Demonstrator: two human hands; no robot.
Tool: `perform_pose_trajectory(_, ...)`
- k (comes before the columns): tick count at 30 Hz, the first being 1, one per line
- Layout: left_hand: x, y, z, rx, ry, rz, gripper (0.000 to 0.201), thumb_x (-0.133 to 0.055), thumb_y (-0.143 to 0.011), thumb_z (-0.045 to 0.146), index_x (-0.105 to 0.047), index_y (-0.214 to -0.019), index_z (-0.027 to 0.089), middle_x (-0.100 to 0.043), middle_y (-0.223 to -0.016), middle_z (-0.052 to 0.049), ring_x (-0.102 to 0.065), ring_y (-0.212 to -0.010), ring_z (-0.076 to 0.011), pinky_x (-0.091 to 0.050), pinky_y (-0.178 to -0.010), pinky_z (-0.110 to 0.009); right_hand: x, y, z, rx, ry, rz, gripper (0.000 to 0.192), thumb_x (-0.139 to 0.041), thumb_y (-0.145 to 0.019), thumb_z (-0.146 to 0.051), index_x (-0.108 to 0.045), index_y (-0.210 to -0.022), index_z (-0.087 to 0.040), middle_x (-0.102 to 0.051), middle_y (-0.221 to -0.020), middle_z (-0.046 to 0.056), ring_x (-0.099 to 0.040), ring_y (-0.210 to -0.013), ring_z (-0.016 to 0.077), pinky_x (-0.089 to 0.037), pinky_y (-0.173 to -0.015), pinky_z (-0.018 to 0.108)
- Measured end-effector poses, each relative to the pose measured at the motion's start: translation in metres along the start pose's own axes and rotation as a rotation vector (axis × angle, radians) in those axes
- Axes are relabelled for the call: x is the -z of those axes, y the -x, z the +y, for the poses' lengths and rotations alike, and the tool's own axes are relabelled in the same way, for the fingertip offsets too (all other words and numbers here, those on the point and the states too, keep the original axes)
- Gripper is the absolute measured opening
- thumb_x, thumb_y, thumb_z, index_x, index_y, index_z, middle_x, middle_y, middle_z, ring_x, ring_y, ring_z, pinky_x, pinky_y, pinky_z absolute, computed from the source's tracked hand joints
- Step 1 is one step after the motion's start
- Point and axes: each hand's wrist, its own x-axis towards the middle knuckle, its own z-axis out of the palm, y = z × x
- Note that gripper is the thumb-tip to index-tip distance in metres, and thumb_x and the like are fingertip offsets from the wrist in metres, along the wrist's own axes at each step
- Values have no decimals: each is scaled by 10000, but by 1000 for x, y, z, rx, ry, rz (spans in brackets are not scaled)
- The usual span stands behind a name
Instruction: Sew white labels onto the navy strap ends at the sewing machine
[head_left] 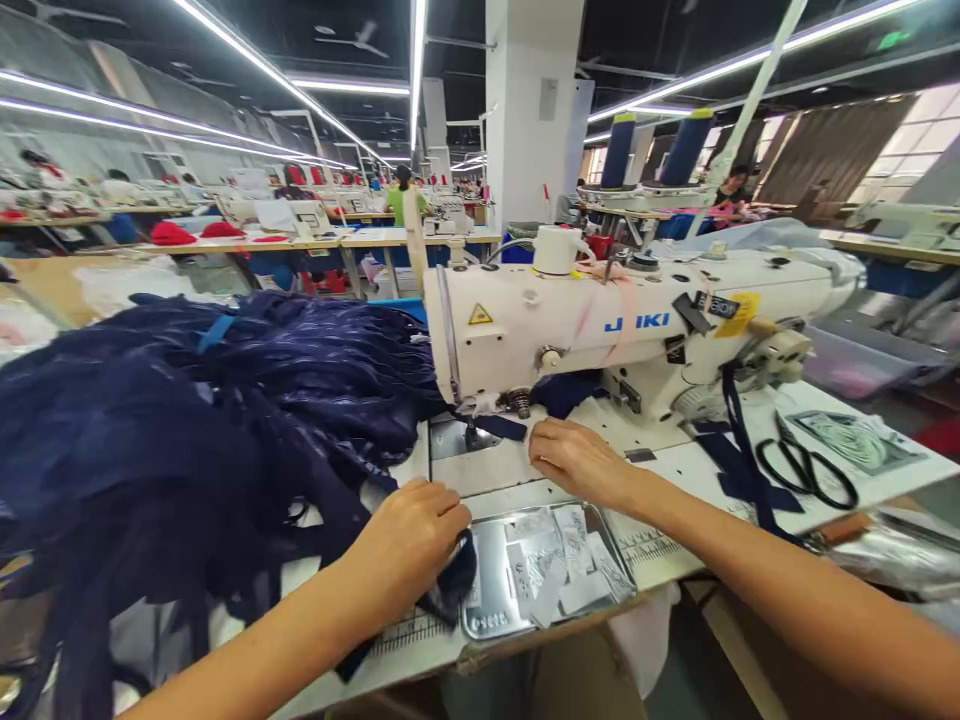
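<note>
A white Juki sewing machine [615, 320] stands on the table in front of me. A narrow navy fabric piece [501, 427] lies under its needle and presser foot. My right hand [581, 462] rests flat on the machine bed just right of the needle, its fingertips on that piece. Nearer to me, my left hand [409, 545] is closed on a fold of navy fabric [454, 580] at the left edge of a metal tray [491, 590]. The tray holds several white printed labels [562, 565].
A big heap of navy garments [187, 430] covers the table's left side. Black scissors [806, 470] and navy strips [739, 470] lie at right beside a bag of white cord [855, 440]. Rows of sewing tables with other workers fill the hall behind.
</note>
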Motion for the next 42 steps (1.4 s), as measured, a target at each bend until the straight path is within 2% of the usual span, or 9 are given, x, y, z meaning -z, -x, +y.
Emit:
perform_pose_trajectory(8, -29, -54, -17, 375, 415, 43, 273, -366, -638, 34, -589, -731, 161, -562, -701, -4, -539, -686, -142, -398, -625, -233, 7, 20, -36, 172, -58, -85, 131, -517, -813, -230, -566, -713, -161, -546, -726, 23, -480, -711, 149, -313, -656, 285)
perform_pose_trajectory(15, -44, -38, -35, 591, 755, 90, 107, -493, -649, 191, -581, -598, 157, -525, -639, 11, -504, -626, -138, -396, -603, -239, -5, 6, -41, 307, -34, -163, 142, -473, -797, -84, -574, -824, -180, -526, -789, 23, -464, -720, 142, -302, -637, 279)
perform_pose_trajectory(19, -43, -34, -31, 627, 927, 167, 306, -579, -643, 369, -460, -447, 166, -405, -502, 42, -400, -479, -95, -333, -475, -215, -3, -3, -38, 312, -69, -283, 130, -482, -800, -124, -561, -875, -196, -510, -824, 27, -475, -678, 135, -311, -572, 251)
perform_pose_trajectory(24, -40, -33, -23, 727, 1162, 132, 259, -608, -614, 395, -570, -575, 142, -411, -467, 56, -336, -410, -65, -256, -406, -197, 2, -7, -43, 286, -45, -357, 96, -497, -771, -103, -551, -816, -167, -508, -798, 31, -472, -629, 132, -327, -549, 252)
perform_pose_trajectory(29, -36, -29, -20, 825, 1300, 177, 309, -658, -557, 424, -605, -639, 131, -444, -464, 56, -342, -393, -57, -254, -387, -185, 7, 5, -33, 69, -311, -156, 107, -450, -763, -72, -495, -737, -165, -502, -781, 27, -468, -687, 142, -364, -652, 287)
perform_pose_trajectory(33, -32, -28, -17, 833, 1374, 233, 325, -683, -541, 433, -610, -624, 127, -494, -482, 39, -395, -421, -68, -278, -405, -184, 10, 6, -32, -270, -977, 187, 90, -512, -740, -192, -460, -668, -179, -509, -863, 34, -488, -836, 158, -369, -754, 306)
perform_pose_trajectory(36, -28, -29, -13, 814, 1384, 252, 319, -693, -538, 422, -609, -613, 124, -506, -493, 36, -402, -440, -68, -281, -423, -184, 4, -6, -47, -471, -1387, 283, 186, -611, -653, -304, -479, -632, -175, -519, -975, 48, -493, -929, 180, -366, -792, 308)
perform_pose_trajectory(38, -25, -29, -11, 816, 1378, 267, 333, -693, -535, 436, -599, -593, 122, -487, -479, 43, -376, -430, -60, -260, -419, -184, -2, -18, -59, -554, -1496, 341, 229, -652, -590, -328, -485, -602, -171, -539, -965, 43, -507, -902, 177, -362, -797, 304)
perform_pose_trajectory(42, -20, -28, -8, 825, 1387, 283, 366, -704, -513, 461, -567, -552, 124, -449, -459, 55, -347, -427, -53, -257, -432, -183, -14, -38, -70, -623, -1453, 458, 202, -624, -561, -320, -477, -578, -183, -520, -643, -24, -473, -619, 119, -376, -643, 271)
